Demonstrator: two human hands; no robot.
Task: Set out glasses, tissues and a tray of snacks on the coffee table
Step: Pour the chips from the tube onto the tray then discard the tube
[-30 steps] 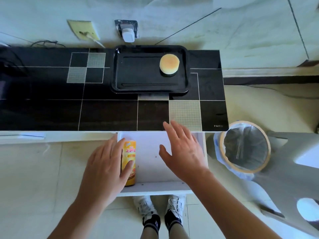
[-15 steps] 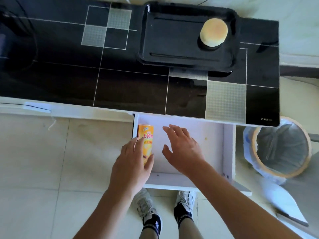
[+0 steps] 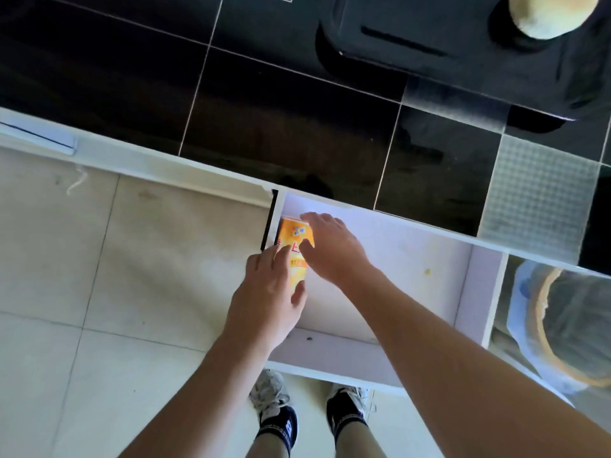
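Observation:
An orange snack pack [image 3: 296, 236] lies at the left end of an open white drawer [image 3: 330, 358] under the black glossy table [image 3: 281, 104]. My left hand [image 3: 267, 299] wraps its near half, fingers on the left side and thumb on the right. My right hand [image 3: 334, 249] covers its far end, with the thumb on the printed face and the fingers curled over the top edge. On the table at the top right sits a black tray [image 3: 413, 38] holding a round pale cake [image 3: 549, 14], cut off by the frame edge.
A lined waste bin [image 3: 568, 328] with a wooden rim stands right of the drawer. The rest of the drawer holds only a small yellow crumb [image 3: 428, 272]. My feet [image 3: 274, 404] are on pale floor tiles just below the drawer front.
The view has dropped closer to the drawer. My right hand moved left from hovering over the bare drawer floor onto the pack's far end. My left hand stayed around the pack.

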